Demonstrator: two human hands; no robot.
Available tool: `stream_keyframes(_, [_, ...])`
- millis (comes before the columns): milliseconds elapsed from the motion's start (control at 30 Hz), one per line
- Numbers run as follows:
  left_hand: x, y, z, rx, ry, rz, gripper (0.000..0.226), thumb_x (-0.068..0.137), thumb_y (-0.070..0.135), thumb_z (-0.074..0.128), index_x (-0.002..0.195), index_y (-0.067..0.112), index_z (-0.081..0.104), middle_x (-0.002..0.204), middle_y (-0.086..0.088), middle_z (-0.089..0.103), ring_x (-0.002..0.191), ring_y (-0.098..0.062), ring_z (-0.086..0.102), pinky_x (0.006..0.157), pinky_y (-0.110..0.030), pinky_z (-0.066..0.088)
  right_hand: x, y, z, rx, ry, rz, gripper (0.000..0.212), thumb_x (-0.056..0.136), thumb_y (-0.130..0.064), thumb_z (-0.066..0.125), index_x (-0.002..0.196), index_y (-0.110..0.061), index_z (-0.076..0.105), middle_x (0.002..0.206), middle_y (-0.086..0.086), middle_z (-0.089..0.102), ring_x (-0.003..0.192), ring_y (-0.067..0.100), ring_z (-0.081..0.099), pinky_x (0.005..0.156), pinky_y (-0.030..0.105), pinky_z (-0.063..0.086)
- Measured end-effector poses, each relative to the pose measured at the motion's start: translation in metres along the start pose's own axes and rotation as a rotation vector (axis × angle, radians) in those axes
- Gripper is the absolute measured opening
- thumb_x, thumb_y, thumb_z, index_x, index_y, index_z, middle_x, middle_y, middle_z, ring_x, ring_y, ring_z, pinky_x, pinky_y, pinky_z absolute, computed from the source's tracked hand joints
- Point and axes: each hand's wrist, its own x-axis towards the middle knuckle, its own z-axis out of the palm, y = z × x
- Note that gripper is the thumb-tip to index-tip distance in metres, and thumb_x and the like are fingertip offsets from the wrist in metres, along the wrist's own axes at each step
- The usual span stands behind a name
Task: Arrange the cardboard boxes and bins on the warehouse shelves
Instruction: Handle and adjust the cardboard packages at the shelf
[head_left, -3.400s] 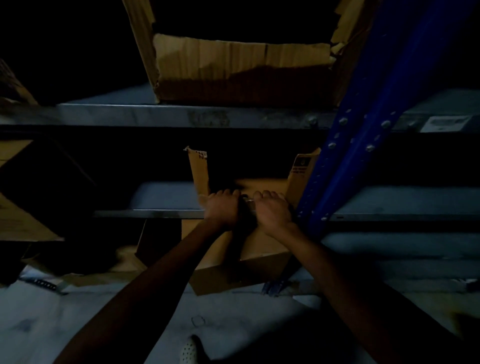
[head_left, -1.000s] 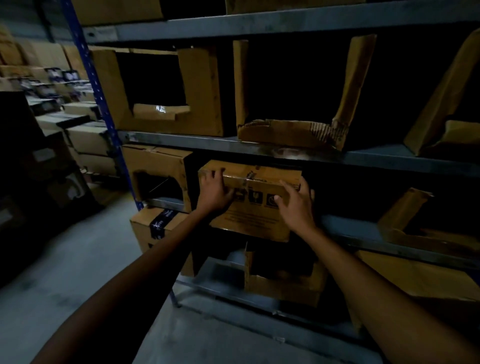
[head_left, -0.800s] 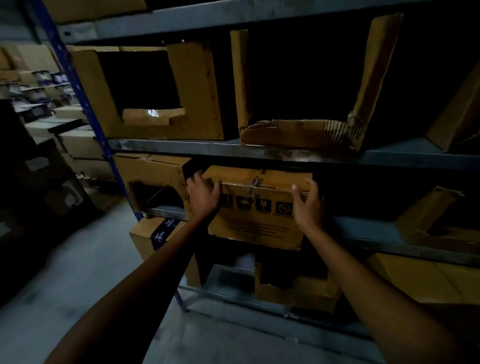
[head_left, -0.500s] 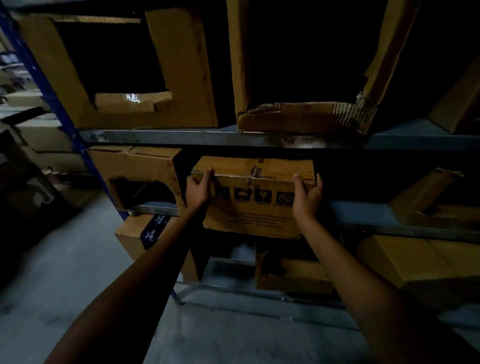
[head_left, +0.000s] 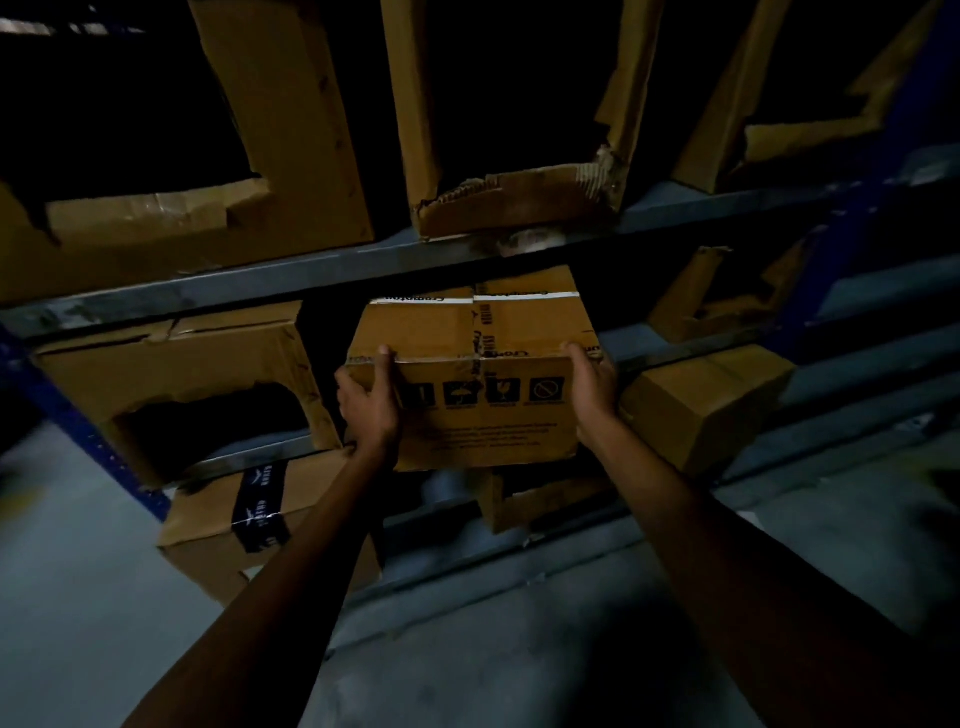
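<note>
box (head_left: 488, 415): sealed, at the shelf (head_left: 249, 457) mouth, between a cut bin (head_left: 171, 374) at 9 o'clock and a carton (head_left: 701, 410) at 3 o'clock. left hand (head_left: 370, 410) grips its left edge, right hand (head_left: 592, 387) its right edge. step: shelving. next likely needs a level push inward.

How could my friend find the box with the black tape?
Start at the blue shelf post on the left and look low, under the box with the ragged hole. The taped box there is the only one wearing a wide black band with white lettering.
</note>
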Motion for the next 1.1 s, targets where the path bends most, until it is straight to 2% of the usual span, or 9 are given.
stream_keyframes(67, [-0.008, 0.0, -0.004, -0.072, 0.024, -0.057, 0.083, 0.065, 0.092, 0.042, 0.122, 0.034, 0.054, 0.129, -0.003, 0.055, 0.12, -0.026, 0.05, 0.105, -0.052, 0.038, -0.016, -0.004, -0.009, -0.001, 0.051, 0.013, 0.034, 0.093, -0.032, 0.059, 0.12, -0.011, 0.052, 0.1, 0.002, 0.056, 0.088, 0.02, 0.055, 0.074, 0.034, 0.041])
stream_keyframes(167, [-0.023, 0.006, -0.009, -0.145, 0.037, -0.129, 0.078, 0.062, 0.094, 0.04, 0.11, 0.038, 0.064, 0.126, 0.0, 0.06, 0.119, -0.026, 0.052, 0.105, -0.055, 0.036, -0.038, -0.009, -0.025, -0.012, 0.112, 0.032, 0.043, 0.089, -0.044, 0.062, 0.116, -0.011, 0.058, 0.097, 0.004, 0.065, 0.088, 0.023, 0.062, 0.08, 0.04, 0.051])
stream_keyframes(300, [-0.044, 0.009, -0.017, -0.143, 0.008, -0.164, 0.059, 0.063, 0.092, 0.039, 0.088, 0.045, 0.062, 0.121, 0.0, 0.061, 0.118, -0.026, 0.052, 0.104, -0.054, 0.036, -0.067, -0.015, -0.043, -0.012, 0.125, 0.029, 0.038, 0.086, -0.048, 0.063, 0.107, -0.016, 0.067, 0.099, 0.007, 0.071, 0.092, 0.026, 0.068, 0.083, 0.043, 0.056])
stream_keyframes(367, [-0.061, 0.017, -0.023, -0.178, -0.014, -0.177, 0.054, 0.068, 0.084, 0.044, 0.092, 0.04, 0.064, 0.113, 0.002, 0.064, 0.112, -0.023, 0.054, 0.101, -0.048, 0.039, -0.083, -0.016, -0.051, 0.003, 0.121, 0.03, 0.034, 0.086, -0.045, 0.063, 0.103, -0.016, 0.067, 0.099, 0.008, 0.071, 0.091, 0.026, 0.068, 0.081, 0.042, 0.056])
stream_keyframes(533, [-0.104, 0.023, -0.033, -0.226, -0.085, -0.137, 0.028, 0.089, 0.055, 0.052, 0.096, 0.029, 0.061, 0.093, 0.009, 0.061, 0.092, -0.012, 0.057, 0.083, -0.031, 0.042, -0.123, -0.015, -0.075, 0.06, 0.135, 0.009, 0.046, 0.085, -0.045, 0.065, 0.123, -0.02, 0.06, 0.11, 0.004, 0.069, 0.099, 0.023, 0.066, 0.084, 0.041, 0.056])
stream_keyframes(633, [-0.126, 0.022, -0.042, -0.182, -0.092, -0.113, 0.025, 0.089, 0.054, 0.052, 0.092, 0.03, 0.061, 0.095, 0.006, 0.061, 0.093, -0.015, 0.056, 0.083, -0.03, 0.041, -0.148, -0.014, -0.093, 0.085, 0.155, -0.018, 0.029, 0.089, -0.037, 0.064, 0.113, -0.022, 0.064, 0.107, 0.002, 0.069, 0.097, 0.021, 0.066, 0.083, 0.038, 0.055])
stream_keyframes(800, [-0.153, 0.024, -0.058, -0.104, -0.118, -0.102, 0.04, 0.08, 0.06, 0.049, 0.083, 0.025, 0.067, 0.095, 0.002, 0.068, 0.093, -0.019, 0.061, 0.09, -0.042, 0.05, -0.188, -0.01, -0.115, 0.117, 0.241, -0.019, 0.042, 0.088, -0.029, 0.062, 0.126, -0.012, 0.06, 0.117, 0.009, 0.067, 0.103, 0.026, 0.065, 0.089, 0.042, 0.054])
stream_keyframes(967, [-0.181, 0.027, -0.073, -0.092, -0.122, -0.048, 0.031, 0.093, 0.037, 0.043, 0.072, 0.018, 0.056, 0.074, 0.001, 0.056, 0.072, -0.015, 0.051, 0.072, -0.035, 0.039, -0.228, -0.021, -0.135, 0.112, 0.294, -0.018, 0.031, 0.082, -0.025, 0.062, 0.111, -0.015, 0.068, 0.104, 0.009, 0.072, 0.092, 0.027, 0.069, 0.077, 0.041, 0.058])
stream_keyframes(1100, [-0.198, 0.041, -0.086, -0.058, -0.169, -0.007, 0.035, 0.096, 0.035, 0.04, 0.088, 0.011, 0.063, 0.09, -0.009, 0.062, 0.085, -0.024, 0.055, 0.072, -0.032, 0.037, -0.26, -0.036, -0.142, 0.091, 0.371, -0.07, 0.015, 0.081, -0.025, 0.06, 0.09, -0.016, 0.069, 0.087, 0.006, 0.072, 0.075, 0.023, 0.068, 0.063, 0.035, 0.055])
